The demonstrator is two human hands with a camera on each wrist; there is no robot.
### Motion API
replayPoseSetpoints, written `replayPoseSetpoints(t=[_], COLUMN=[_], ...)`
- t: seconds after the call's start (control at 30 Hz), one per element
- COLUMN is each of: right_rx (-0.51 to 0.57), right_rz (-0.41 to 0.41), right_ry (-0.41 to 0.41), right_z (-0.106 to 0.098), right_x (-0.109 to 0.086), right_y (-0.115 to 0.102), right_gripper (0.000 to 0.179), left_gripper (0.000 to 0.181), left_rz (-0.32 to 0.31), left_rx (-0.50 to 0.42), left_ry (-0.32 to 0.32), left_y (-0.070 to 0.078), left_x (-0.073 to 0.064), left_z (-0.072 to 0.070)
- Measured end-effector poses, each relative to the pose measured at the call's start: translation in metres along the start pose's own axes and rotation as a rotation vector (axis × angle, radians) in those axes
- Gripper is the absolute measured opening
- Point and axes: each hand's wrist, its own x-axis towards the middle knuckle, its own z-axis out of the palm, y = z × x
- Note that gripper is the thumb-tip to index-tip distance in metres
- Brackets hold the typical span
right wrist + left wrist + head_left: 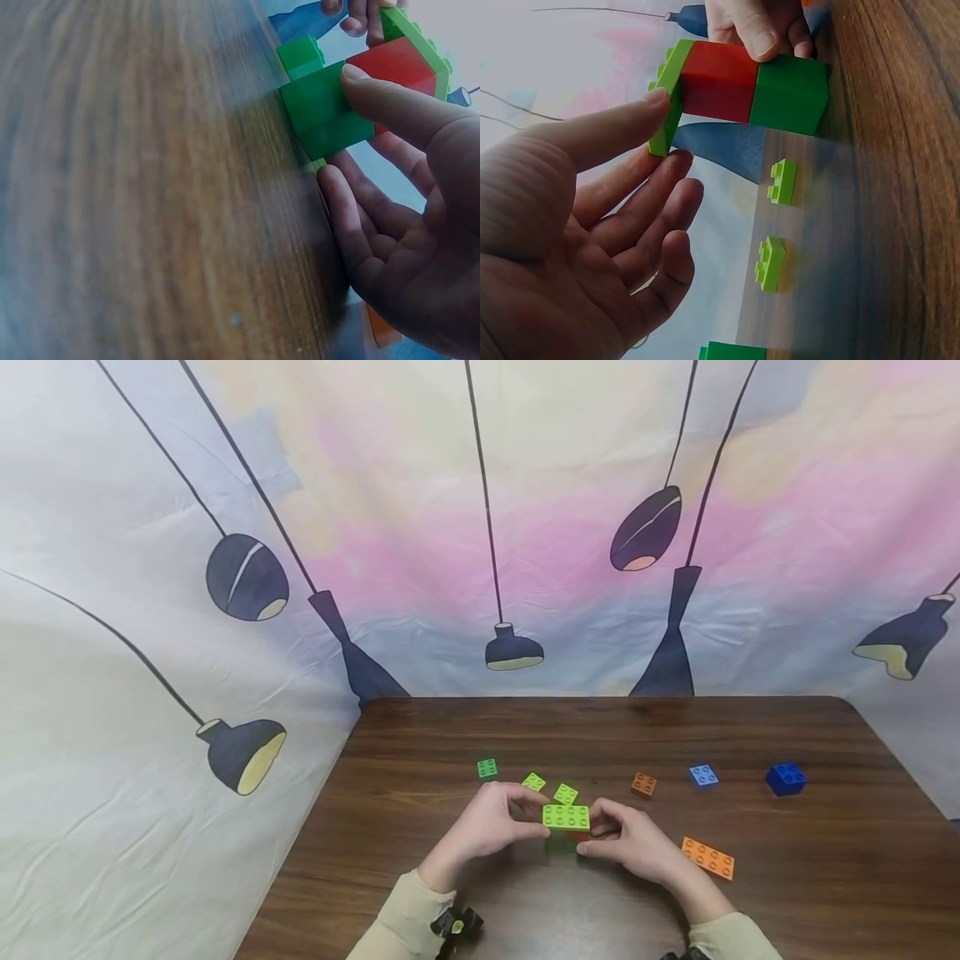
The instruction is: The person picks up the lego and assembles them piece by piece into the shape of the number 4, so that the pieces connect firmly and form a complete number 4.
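Observation:
Between the hands stands a toy brick stack: a flat lime brick (566,817) with two rows of studs on top, a red brick (718,81) below it and a green brick (790,94) at the bottom, close over the table. The lime brick overhangs the red one toward my left hand (491,818). That hand pinches the overhanging end between thumb and fingertips, its other fingers loosely bent. From the opposite side my right hand (633,843) grips the stack, its thumb near the seam of red and green in the right wrist view.
Two small lime bricks (533,782) and a small green brick (487,768) lie beyond the stack on the wooden table (420,727). Rightward are a brown-orange brick (643,784), a light blue one (703,776), a taller dark blue one (786,779) and a long orange brick (708,857).

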Motion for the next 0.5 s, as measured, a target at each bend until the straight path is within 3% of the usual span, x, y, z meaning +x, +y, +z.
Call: replayPoseSetpoints(t=[0.27,0.5], right_rx=[-0.053,-0.023], right_rz=[0.003,-0.016], right_ry=[0.001,-0.058], right_z=[-0.0011,-0.0036], right_x=[0.0002,0.0005], right_y=[-0.0015,0.0016], right_gripper=[0.042,0.052], left_gripper=[0.031,0.030], left_rz=[-0.002,-0.013], left_rx=[0.006,-0.002], left_ry=[0.005,-0.006], left_y=[0.0023,0.0023], left_x=[0.0007,0.0000], left_z=[0.0004,0.0009])
